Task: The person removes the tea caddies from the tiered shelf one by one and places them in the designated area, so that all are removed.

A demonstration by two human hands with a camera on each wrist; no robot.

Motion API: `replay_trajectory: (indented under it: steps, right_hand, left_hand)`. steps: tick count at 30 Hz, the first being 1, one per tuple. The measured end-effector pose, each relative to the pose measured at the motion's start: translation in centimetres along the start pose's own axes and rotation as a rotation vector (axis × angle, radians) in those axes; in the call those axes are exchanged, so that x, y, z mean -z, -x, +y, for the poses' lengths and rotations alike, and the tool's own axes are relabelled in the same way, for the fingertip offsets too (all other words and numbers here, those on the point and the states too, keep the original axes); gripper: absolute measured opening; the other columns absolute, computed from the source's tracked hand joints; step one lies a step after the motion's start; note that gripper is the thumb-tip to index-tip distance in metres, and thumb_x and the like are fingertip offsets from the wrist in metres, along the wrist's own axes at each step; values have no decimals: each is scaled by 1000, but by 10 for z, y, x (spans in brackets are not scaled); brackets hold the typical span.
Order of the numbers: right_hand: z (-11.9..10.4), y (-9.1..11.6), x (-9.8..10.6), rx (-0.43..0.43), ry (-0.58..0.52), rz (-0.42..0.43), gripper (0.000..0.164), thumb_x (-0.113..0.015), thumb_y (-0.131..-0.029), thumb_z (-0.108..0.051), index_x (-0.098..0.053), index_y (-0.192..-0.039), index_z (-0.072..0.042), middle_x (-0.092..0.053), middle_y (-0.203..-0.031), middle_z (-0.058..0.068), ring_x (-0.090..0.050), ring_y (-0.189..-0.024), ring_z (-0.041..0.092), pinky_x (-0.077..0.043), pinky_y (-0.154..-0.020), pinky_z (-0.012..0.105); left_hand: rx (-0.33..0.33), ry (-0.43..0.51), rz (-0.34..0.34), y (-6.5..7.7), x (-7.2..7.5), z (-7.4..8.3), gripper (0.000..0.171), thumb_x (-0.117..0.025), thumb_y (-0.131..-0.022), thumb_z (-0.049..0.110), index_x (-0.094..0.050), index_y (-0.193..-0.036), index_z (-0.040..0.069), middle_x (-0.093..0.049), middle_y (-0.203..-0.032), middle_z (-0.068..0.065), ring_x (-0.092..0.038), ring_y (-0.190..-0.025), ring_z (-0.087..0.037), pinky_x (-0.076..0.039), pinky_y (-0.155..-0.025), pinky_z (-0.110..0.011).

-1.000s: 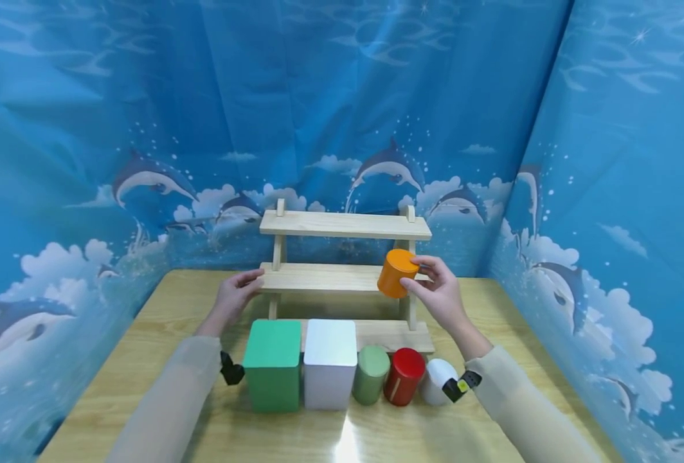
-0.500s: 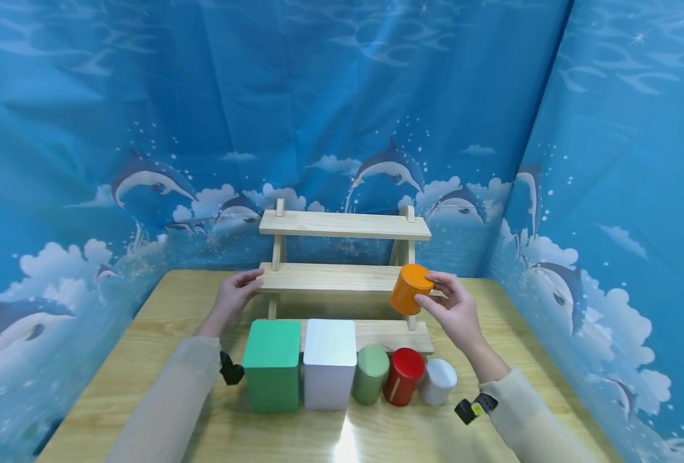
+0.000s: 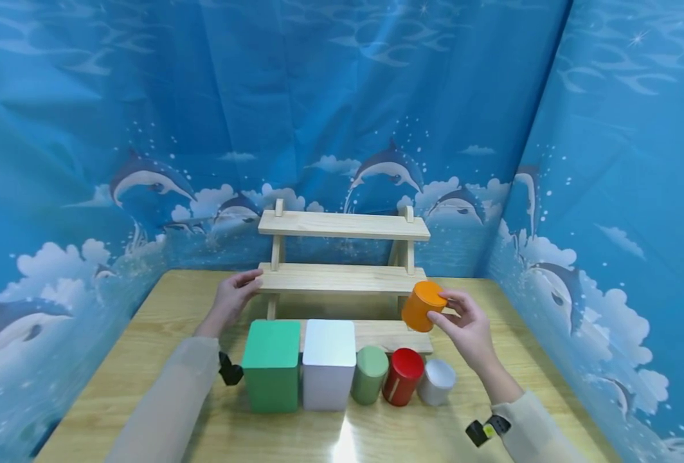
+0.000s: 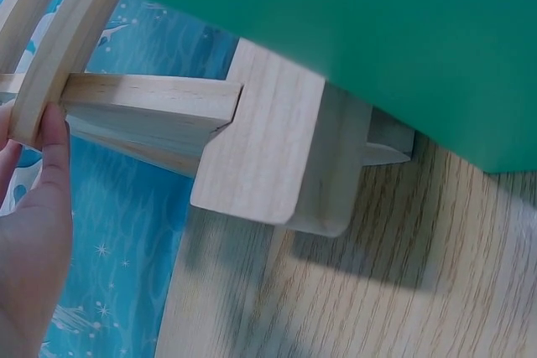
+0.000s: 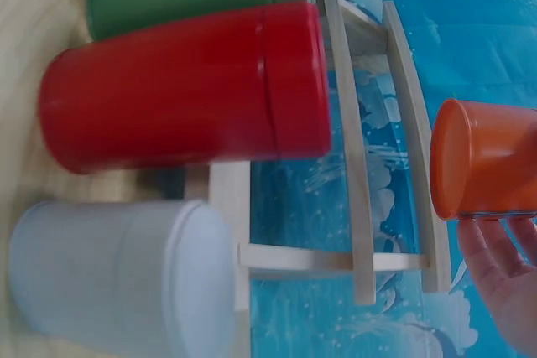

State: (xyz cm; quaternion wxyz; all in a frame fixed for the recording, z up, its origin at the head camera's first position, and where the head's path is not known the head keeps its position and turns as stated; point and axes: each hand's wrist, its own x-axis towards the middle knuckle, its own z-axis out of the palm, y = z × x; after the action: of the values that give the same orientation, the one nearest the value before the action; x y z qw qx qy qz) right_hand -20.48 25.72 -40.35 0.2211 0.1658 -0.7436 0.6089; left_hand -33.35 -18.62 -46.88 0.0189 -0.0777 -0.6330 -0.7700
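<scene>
My right hand (image 3: 466, 329) grips an orange cylindrical canister (image 3: 420, 308) by its side, thumb and fingers at opposite edges. Slightly tilted, the canister overlaps the right end of a three-tier wooden display stand (image 3: 330, 278) in the head view. In the right wrist view its round end (image 5: 451, 159) faces left, with fingers below it. My left hand (image 3: 231, 301) pinches the left end of the stand's middle board; the left wrist view shows thumb and fingers on either side of that board (image 4: 63, 56).
In front of the stand are a green box (image 3: 272, 366), a white box (image 3: 328, 366), a light green canister (image 3: 369, 376), a red canister (image 3: 403, 378) and a white canister (image 3: 436, 382) in a row. A blue dolphin-print curtain (image 3: 342, 116) surrounds the wooden table (image 3: 162, 328).
My right hand has carried the orange canister down and to the right, from before the middle board towards the stand's lower right. My left hand stays on the board's end.
</scene>
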Motion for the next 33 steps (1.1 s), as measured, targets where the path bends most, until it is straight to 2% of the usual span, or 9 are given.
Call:
replay_trajectory:
  steps: [3,8,14,22,27,33]
  right_hand:
    - [3,6,5,-7,-5,14,37,-68,-78,10,-52,-112,10,-57,-110,6,-58,-96,14,-53,-78,22]
    - [7,15,13,-9,-19,27,37,-67,-77,13,-52,-111,12,-59,-108,3,-60,-95,12,-53,-76,22]
    - [10,25,22,-11,-14,21,39,-66,-79,11,-49,-115,12,-58,-111,1,-59,-97,10,-53,-76,21]
    - [14,38,35,53,-93,39,38,-63,-77,19,-47,-111,17,-56,-115,4,-59,-99,11,-53,-77,21]
    - [15,45,44,45,-67,54,38,-62,-77,20,-47,-112,17,-55,-115,6,-59,-99,10,-53,-76,20]
    - [17,54,52,-10,-12,125,39,-63,-76,21,-48,-111,17,-55,-114,5,-58,-97,10,-53,-73,19]
  left_hand:
    - [-1,5,-1,0,0,0,37,-63,-89,10,-56,-123,-3,-58,-107,0,-58,-91,-7,-52,-78,-19]
    - [57,-30,19,-1,-1,2,47,-61,-91,11,-45,-131,-8,-56,-113,-3,-57,-92,-4,-51,-80,-20]
    - [103,-52,35,-3,-1,2,48,-61,-91,14,-45,-132,-6,-53,-120,-7,-57,-93,-4,-50,-82,-19]
    - [76,-26,23,-4,-2,3,49,-62,-90,12,-45,-131,-8,-58,-107,4,-58,-91,-4,-51,-80,-19]
    - [69,-30,16,-4,0,1,48,-61,-91,12,-44,-131,-9,-57,-112,1,-59,-92,-4,-50,-81,-19]
    - [85,-41,18,-3,0,1,48,-61,-91,14,-45,-132,-7,-54,-119,-6,-58,-94,-5,-50,-82,-19]
